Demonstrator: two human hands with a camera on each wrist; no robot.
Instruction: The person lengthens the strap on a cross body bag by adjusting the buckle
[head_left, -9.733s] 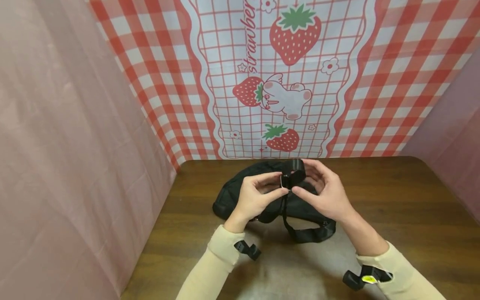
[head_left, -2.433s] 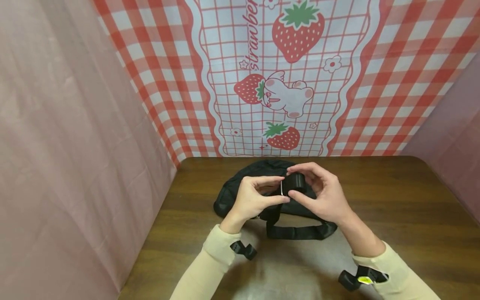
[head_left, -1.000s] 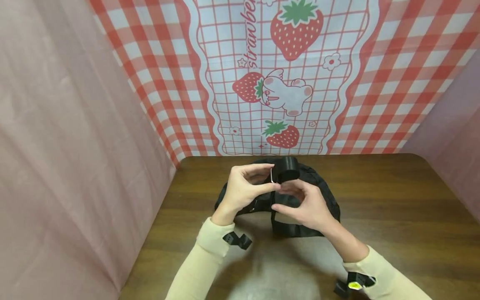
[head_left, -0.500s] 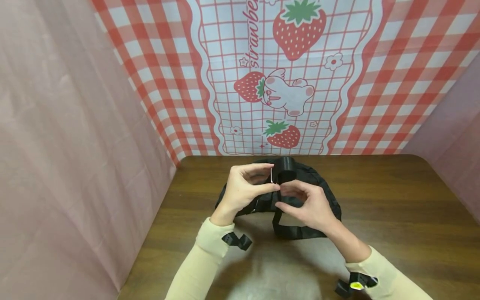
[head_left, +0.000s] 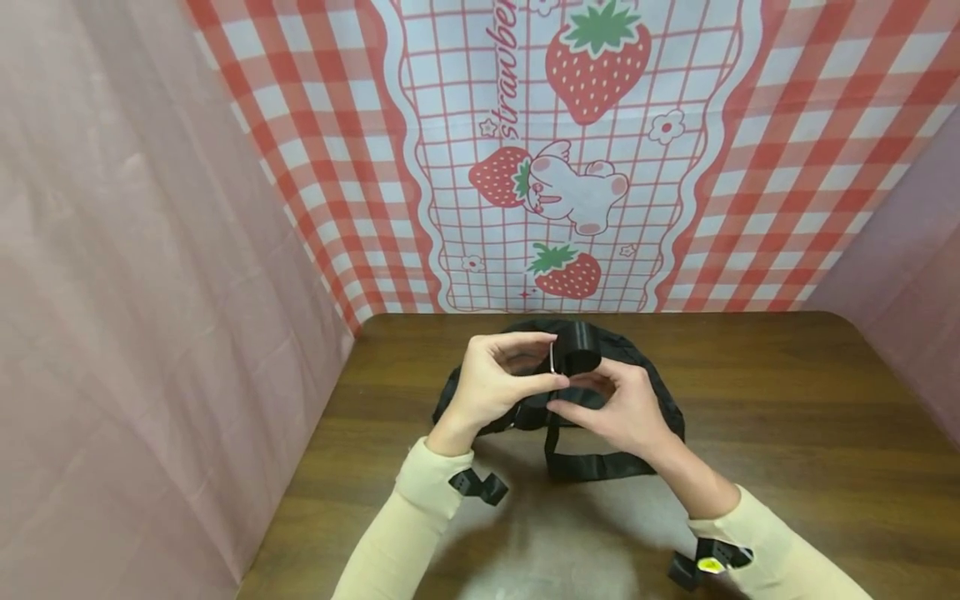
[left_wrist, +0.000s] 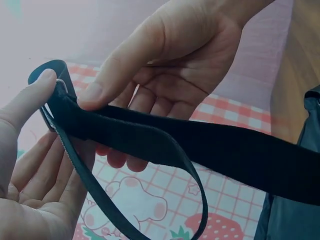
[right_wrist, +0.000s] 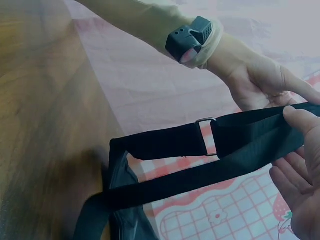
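A black fabric bag [head_left: 663, 404] lies on the table with its strap [left_wrist: 250, 150] raised. My left hand [head_left: 480, 387] pinches the strap at a metal slider [left_wrist: 47, 117], thumb on one side and fingers on the other. Above the pinch the strap curls into a short loop [head_left: 581, 346]. Just right of and below it, my right hand [head_left: 630, 412] pinches the webbing between thumb and fingers. In the left wrist view a loose loop of strap hangs below the hands. A rectangular metal ring [right_wrist: 206, 119] sits on the strap between bag and hands.
The wooden table [head_left: 787, 400] has a strawberry-print cloth [head_left: 570, 192] behind it. Pink curtains [head_left: 150, 292] hang at the sides. Part of the strap [head_left: 600, 467] droops in front of the bag. Both wrists carry small black cameras [head_left: 480, 486].
My right hand has shifted from the upper strap loop down to the webbing below it. The bag shows farther right than before. My left hand stays at the slider, slightly moved.
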